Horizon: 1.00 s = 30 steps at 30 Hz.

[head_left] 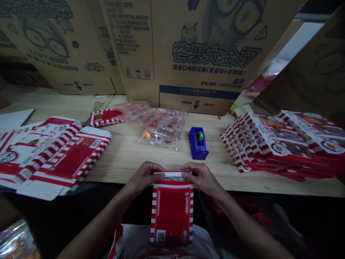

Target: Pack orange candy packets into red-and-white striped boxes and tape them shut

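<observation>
Just off the desk (126, 162) edge, a red-and-white striped carton (171, 214) stands upright above the person's lap, its top end not yet closed. The fingers (157, 168) of the left hand (144, 178) and right hand (202, 178) pinch its white top flap from both sides. Beyond the carton lie clear plastic packets (161, 129) and a blue tape dispenser (198, 143). To its left, flat carton blanks (78, 158) lie unfolded; to its right, folded cartons (277, 144) are stacked.

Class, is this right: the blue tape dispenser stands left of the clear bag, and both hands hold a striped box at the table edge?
No: the head view shows the tape dispenser right of the clear bag, not left. The left hand and right hand hold the box at the table edge.
</observation>
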Available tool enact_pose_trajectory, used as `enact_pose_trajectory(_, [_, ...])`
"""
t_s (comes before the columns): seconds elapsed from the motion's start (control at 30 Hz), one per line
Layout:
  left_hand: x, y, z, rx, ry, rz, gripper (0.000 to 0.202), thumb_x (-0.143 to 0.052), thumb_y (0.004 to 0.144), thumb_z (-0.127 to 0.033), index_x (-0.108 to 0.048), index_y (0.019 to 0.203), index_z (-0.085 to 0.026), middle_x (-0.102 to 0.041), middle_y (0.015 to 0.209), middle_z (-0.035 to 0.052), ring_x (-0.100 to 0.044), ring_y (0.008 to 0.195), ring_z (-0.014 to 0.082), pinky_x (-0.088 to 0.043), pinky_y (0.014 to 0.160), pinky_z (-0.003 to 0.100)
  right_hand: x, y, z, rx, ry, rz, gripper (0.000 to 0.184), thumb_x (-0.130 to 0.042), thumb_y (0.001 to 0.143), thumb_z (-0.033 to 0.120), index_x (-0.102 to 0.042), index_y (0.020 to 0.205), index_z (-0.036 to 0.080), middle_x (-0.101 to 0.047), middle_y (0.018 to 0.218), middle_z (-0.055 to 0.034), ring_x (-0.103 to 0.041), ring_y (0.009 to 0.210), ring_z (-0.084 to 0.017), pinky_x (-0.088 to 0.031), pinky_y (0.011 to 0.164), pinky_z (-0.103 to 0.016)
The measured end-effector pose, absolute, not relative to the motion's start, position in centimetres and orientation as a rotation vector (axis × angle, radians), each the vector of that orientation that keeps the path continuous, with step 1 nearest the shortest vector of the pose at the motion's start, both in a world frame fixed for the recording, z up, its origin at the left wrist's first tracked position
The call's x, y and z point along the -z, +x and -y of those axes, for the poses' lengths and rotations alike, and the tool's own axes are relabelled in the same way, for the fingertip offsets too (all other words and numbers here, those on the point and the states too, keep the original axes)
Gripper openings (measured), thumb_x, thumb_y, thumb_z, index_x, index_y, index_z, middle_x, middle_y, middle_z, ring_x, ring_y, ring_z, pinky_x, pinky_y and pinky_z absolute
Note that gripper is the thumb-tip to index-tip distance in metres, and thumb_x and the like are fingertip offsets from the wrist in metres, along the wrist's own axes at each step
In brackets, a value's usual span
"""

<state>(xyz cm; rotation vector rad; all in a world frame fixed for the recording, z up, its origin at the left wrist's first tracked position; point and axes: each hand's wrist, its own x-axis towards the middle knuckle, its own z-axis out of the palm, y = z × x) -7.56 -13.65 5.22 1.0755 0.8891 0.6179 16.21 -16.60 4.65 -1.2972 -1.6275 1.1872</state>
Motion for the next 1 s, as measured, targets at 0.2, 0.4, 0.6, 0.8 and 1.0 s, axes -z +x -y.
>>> enact_pose_trajectory(0.2, [-5.6, -7.4, 13.5, -0.652, 1.234, -0.824, 0.019, -0.074, 0.071, -0.032, -0.078, 0.079, -0.015, -0.073, 0.081, 0.0069, -0.065, 0.073, 0.0184, -0.047, 0.066, 0.026, -5.4, 16.3, 16.6, -1.331, -1.243, 1.528, 0.016, -0.067, 0.079, 0.030, -0.069, 0.069, 0.017, -0.067, 0.069, -0.0016, -0.059, 0.064, -0.015, -0.045, 0.060, -0.024])
enact_pose_trajectory(0.4, [-4.6, -7.2, 15.1, -0.674, 1.372, -0.811, 0.029, -0.060, 0.086, -0.036, -0.074, 0.104, -0.019, -0.074, 0.101, 0.0085, -0.066, 0.093, 0.0231, -0.049, 0.083, 0.032, -5.1, 16.4, 18.4, -1.242, -1.189, 1.546, 0.016, -0.067, 0.082, 0.035, -0.070, 0.081, 0.019, -0.071, 0.086, -0.0058, -0.065, 0.080, -0.020, -0.050, 0.071, -0.029])
enact_pose_trajectory(0.6, [-3.0, -6.3, 16.2, -0.875, 1.434, -0.842, 0.022, -0.073, 0.077, -0.028, -0.075, 0.097, -0.020, -0.075, 0.102, 0.0098, -0.068, 0.097, 0.0248, -0.050, 0.088, 0.036, -3.8, 15.4, 19.8, -1.007, -1.173, 1.565, 0.005, -0.070, 0.082, 0.026, -0.069, 0.081, 0.022, -0.073, 0.093, -0.0065, -0.068, 0.084, -0.021, -0.051, 0.078, -0.032])
enact_pose_trajectory(0.8, [-2.1, -5.7, 16.9, -0.954, 1.370, -0.891, 0.010, -0.071, 0.079, -0.028, -0.076, 0.079, -0.019, -0.076, 0.089, 0.0093, -0.070, 0.086, 0.0232, -0.052, 0.083, 0.035, -2.2, 14.4, 20.7, -1.024, -1.250, 1.437, 0.013, -0.064, 0.085, 0.026, -0.067, 0.073, 0.021, -0.073, 0.089, -0.0067, -0.067, 0.082, -0.021, -0.050, 0.079, -0.033])
enact_pose_trajectory(1.0, [-1.6, -5.9, 16.7, -0.974, 1.377, -0.905, 0.015, -0.069, 0.080, -0.027, -0.070, 0.069, -0.017, -0.072, 0.079, 0.0078, -0.068, 0.081, 0.0213, -0.049, 0.078, 0.031, -1.3, 15.1, 20.7, -1.051, -1.255, 1.288, 0.007, -0.071, 0.079, 0.028, -0.069, 0.081, 0.022, -0.068, 0.099, -0.0074, -0.064, 0.096, -0.022, -0.051, 0.080, -0.032])
